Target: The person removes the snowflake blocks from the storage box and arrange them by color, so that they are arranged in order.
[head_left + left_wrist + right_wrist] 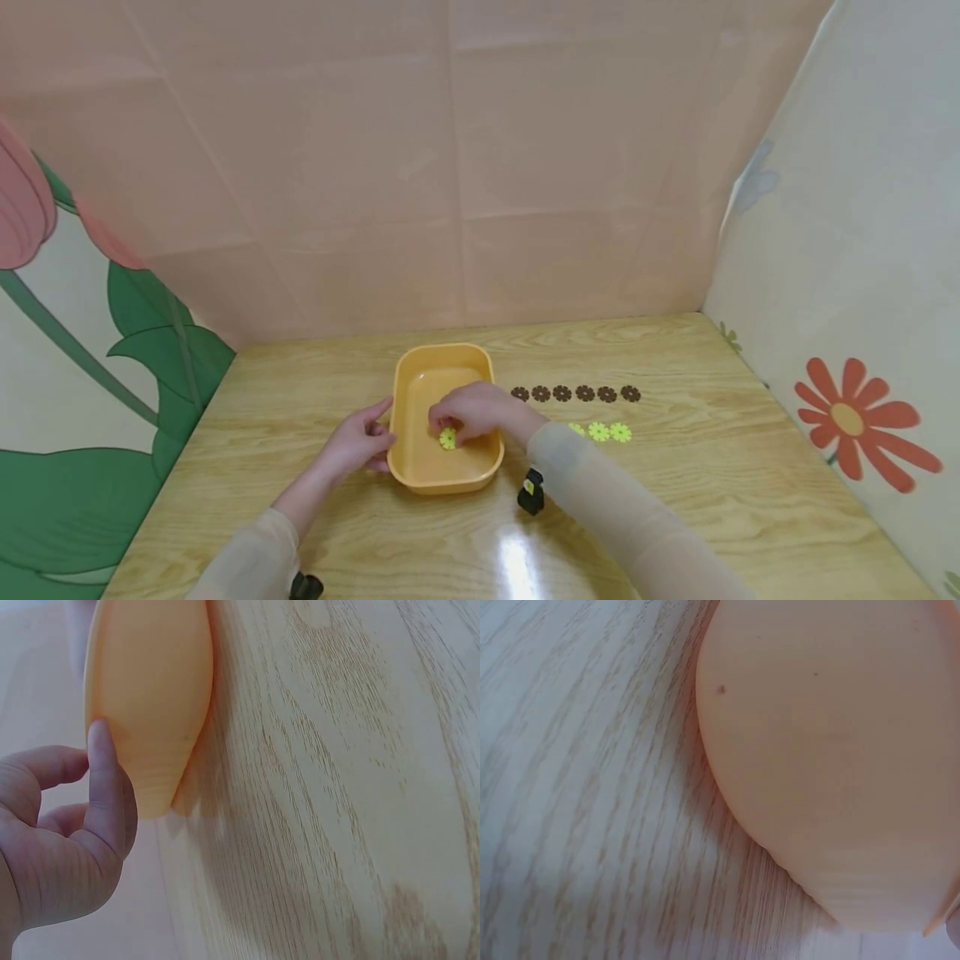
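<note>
An orange-yellow plastic basin (pixel 420 396) stands on the wooden table in the head view. My left hand (pixel 358 440) holds its left rim; in the left wrist view the left hand (pixel 64 851) has thumb and fingers at the edge of the basin wall (pixel 154 690). Inside the basin, low over its floor, my right hand (pixel 476 408) pinches a small yellow-green flower-shaped piece (pixel 447 438). The right wrist view is mostly filled by the basin's outer wall (pixel 825 750), and just a sliver of a finger shows at its edge.
Right of the basin, several dark brown flower-shaped pieces (pixel 562 393) lie in a row. A row of yellow-green pieces (pixel 599 432) lies nearer, partly hidden by the right forearm. The wooden table (pixel 750 483) meets a pink backdrop (pixel 360 208) and flower-printed side panels.
</note>
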A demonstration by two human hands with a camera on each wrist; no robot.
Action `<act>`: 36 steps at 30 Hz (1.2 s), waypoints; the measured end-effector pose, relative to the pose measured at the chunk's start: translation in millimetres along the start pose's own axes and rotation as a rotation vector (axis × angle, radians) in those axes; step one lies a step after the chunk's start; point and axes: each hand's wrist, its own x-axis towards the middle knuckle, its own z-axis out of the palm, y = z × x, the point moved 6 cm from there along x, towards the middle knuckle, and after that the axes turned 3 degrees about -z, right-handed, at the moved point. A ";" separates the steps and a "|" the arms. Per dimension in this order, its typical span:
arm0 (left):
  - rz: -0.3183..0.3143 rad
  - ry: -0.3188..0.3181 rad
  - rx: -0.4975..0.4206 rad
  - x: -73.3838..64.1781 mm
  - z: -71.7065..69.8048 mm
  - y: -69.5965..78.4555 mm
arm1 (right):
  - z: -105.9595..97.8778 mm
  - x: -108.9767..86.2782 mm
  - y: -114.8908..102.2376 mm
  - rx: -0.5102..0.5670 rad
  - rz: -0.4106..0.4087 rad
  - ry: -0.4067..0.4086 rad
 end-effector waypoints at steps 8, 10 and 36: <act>0.006 0.001 0.000 -0.1 -0.2 0.7 | -1.0 -0.9 0.3 0.001 0.005 0.008; 0.012 0.003 0.008 -0.9 -0.3 1.5 | -2.0 -0.6 0.6 0.006 0.006 0.018; 0.022 -0.008 0.000 -1.2 -0.5 4.1 | -44.5 -100.9 35.2 0.412 0.023 0.589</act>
